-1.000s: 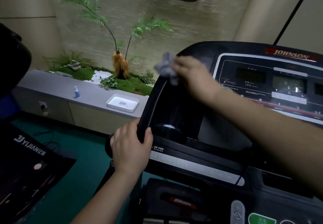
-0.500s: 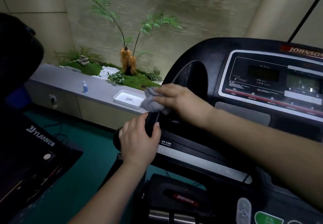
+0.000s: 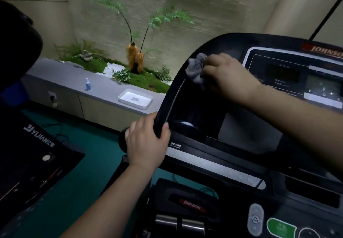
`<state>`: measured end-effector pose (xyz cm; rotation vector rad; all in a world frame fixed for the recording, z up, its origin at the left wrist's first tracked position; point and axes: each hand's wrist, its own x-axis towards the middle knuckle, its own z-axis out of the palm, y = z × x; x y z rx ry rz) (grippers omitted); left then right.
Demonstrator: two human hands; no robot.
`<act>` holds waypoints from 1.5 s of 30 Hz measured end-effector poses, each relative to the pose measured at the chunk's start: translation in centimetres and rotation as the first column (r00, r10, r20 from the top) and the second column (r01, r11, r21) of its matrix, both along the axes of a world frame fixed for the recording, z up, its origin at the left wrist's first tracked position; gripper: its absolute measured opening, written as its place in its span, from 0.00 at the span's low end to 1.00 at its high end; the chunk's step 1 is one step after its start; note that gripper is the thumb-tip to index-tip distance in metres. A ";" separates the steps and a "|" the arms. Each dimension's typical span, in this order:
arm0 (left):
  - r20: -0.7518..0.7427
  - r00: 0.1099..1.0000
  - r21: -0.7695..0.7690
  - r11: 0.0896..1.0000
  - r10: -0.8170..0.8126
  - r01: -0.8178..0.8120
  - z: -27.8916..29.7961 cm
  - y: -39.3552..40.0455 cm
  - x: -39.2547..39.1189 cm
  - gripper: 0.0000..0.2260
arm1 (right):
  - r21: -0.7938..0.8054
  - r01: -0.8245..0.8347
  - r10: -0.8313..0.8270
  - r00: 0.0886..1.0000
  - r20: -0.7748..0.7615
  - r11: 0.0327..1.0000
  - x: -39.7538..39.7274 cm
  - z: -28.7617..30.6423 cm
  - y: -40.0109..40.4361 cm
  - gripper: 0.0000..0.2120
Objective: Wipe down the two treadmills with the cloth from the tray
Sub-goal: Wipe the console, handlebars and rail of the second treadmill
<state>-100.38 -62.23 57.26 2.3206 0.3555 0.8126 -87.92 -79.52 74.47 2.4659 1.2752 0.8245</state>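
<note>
A black Johnson treadmill console (image 3: 232, 119) fills the right half of the view. My right hand (image 3: 226, 74) presses a crumpled grey cloth (image 3: 196, 67) against the upper left curve of the console frame. My left hand (image 3: 146, 141) grips the lower left edge of that same frame, fingers wrapped around it. A second treadmill, black and marked Yijian (image 3: 31, 156), lies at the lower left. The white tray (image 3: 135, 98) rests on the grey ledge behind, holding only a small label.
A small blue spray bottle (image 3: 88, 84) stands on the grey ledge (image 3: 74, 76) left of the tray. Behind the ledge are moss, white pebbles and ferns (image 3: 133, 59). Green floor (image 3: 89, 163) runs between the two treadmills. A dark rounded object (image 3: 16, 39) looms at far left.
My right hand has carried the cloth from low on the console's left edge, near my left hand, back up to the upper curve. My left hand keeps its grip.
</note>
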 end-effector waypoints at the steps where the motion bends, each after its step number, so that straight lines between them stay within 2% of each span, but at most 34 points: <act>1: 0.001 1.000 0.001 1.000 0.003 -0.003 0.0 0.0 0.0 0.22 | -0.032 0.012 -0.013 0.999 -0.039 0.999 -0.2 -0.4 0.0 0.17; 4: -0.001 1.000 0.006 1.000 0.005 -0.005 0.0 0.0 0.0 0.22 | -0.214 -0.085 0.049 0.984 -0.169 0.973 -1.4 -2.3 0.7 0.15; 6: -0.002 1.000 0.011 1.000 0.005 -0.005 0.0 0.0 0.0 0.22 | -0.414 -0.100 0.017 0.980 -0.201 0.905 -2.6 -3.9 1.2 0.14; 7: -0.002 1.000 0.011 1.000 0.005 -0.005 0.0 0.0 -0.1 0.22 | -0.441 -0.087 -0.005 0.979 -0.202 0.893 -2.7 -4.1 1.2 0.17; 9: 0.002 1.000 0.010 1.000 0.004 -0.004 0.0 0.1 -0.1 0.22 | -0.316 -0.054 -0.015 0.978 -0.209 0.947 -1.9 -2.8 1.2 0.25; 10: 0.003 1.000 0.008 1.000 0.004 -0.004 0.1 0.1 -0.1 0.22 | -0.210 -0.044 -0.001 0.977 -0.211 0.977 -1.0 -1.8 0.9 0.25; 12: 0.004 1.000 0.002 1.000 0.003 -0.003 0.1 0.0 -0.1 0.21 | -0.051 -0.032 0.024 0.988 -0.154 0.998 0.2 0.2 0.2 0.17; 14: 0.006 1.000 -0.002 1.000 0.001 -0.001 0.1 0.0 -0.1 0.21 | -0.032 -0.029 0.025 0.992 -0.122 0.999 0.4 0.6 0.0 0.13; 18: 0.014 1.000 -0.006 1.000 -0.002 0.002 0.0 0.0 -0.1 0.20 | -0.156 -0.107 0.071 0.972 -0.222 0.982 -1.4 -2.0 0.9 0.13; 22: 0.008 1.000 -0.001 1.000 0.001 -0.001 0.0 0.0 -0.1 0.21 | -0.262 -0.140 0.038 0.933 -0.357 0.955 -3.4 -4.9 2.0 0.16; 27: 0.000 1.000 -0.001 1.000 -0.008 0.008 0.1 0.0 -0.1 0.22 | -0.394 -0.037 -0.140 0.901 -0.411 0.918 -3.8 -5.1 2.9 0.20; 30: -0.003 1.000 0.004 1.000 -0.001 0.001 0.0 0.1 -0.1 0.23 | -0.591 0.035 -0.319 0.866 -0.385 0.806 -4.5 -3.5 3.7 0.19; 32: -0.004 1.000 0.003 1.000 0.002 -0.002 -0.1 0.1 0.0 0.23 | -0.653 0.038 -0.347 0.870 -0.350 0.756 -4.5 -3.3 3.8 0.17; 34: 0.002 1.000 0.003 1.000 0.006 -0.006 -0.1 0.1 0.1 0.23 | -0.570 0.034 -0.321 0.854 -0.411 0.821 -4.2 -3.7 3.6 0.18; 36: 0.007 1.000 0.005 1.000 0.011 -0.011 -0.2 0.1 0.1 0.22 | -0.405 -0.001 -0.217 0.845 -0.490 0.914 -4.0 -4.9 3.4 0.20; 39: 0.010 1.000 0.005 1.000 0.016 -0.016 -0.2 0.1 0.1 0.21 | -0.312 0.011 -0.193 0.805 -0.561 0.950 -4.1 -5.2 3.5 0.23; 41: 0.014 1.000 0.003 1.000 0.015 -0.015 -0.2 0.1 0.1 0.21 | -0.417 0.055 -0.302 0.776 -0.554 0.907 -4.6 -4.5 3.8 0.21; 45: 0.014 1.000 -0.002 1.000 0.014 -0.014 -0.2 0.1 0.1 0.21 | -0.696 0.149 -0.497 0.803 -0.329 0.702 -5.4 -3.5 5.3 0.12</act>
